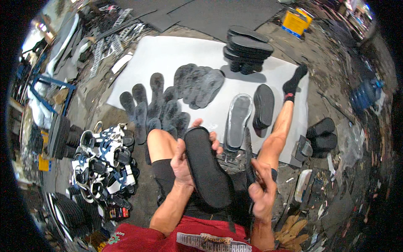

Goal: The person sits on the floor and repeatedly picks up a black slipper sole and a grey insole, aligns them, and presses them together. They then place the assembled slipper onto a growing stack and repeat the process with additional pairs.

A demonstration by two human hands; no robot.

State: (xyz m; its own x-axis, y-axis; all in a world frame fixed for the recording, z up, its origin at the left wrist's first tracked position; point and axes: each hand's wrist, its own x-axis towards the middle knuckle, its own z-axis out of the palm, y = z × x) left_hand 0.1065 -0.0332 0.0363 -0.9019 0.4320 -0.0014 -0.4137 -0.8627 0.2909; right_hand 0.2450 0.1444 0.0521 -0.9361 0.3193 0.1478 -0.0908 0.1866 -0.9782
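Observation:
My left hand (183, 166) is wrapped round a black shoe sole (208, 172), thumb on the near side and fingertips showing past its far edge. The sole is tilted over my lap. My right hand (263, 189), slightly blurred, grips a long, thin dark piece (248, 157), seen edge-on; its kind I cannot make out. Just beyond my hands, a grey sole with a pale shiny rim (239, 117) lies on a white sheet (153, 50). Beside it is a small stack of black soles (264, 107).
Dark flat insoles (197, 84) spread over the sheet's left half. A taller sole stack (248, 46) stands at the back. White and blue sandals (105, 161) are heaped at left, more black soles (323, 134) at right. My outstretched leg (280, 132) crosses the sheet's right side.

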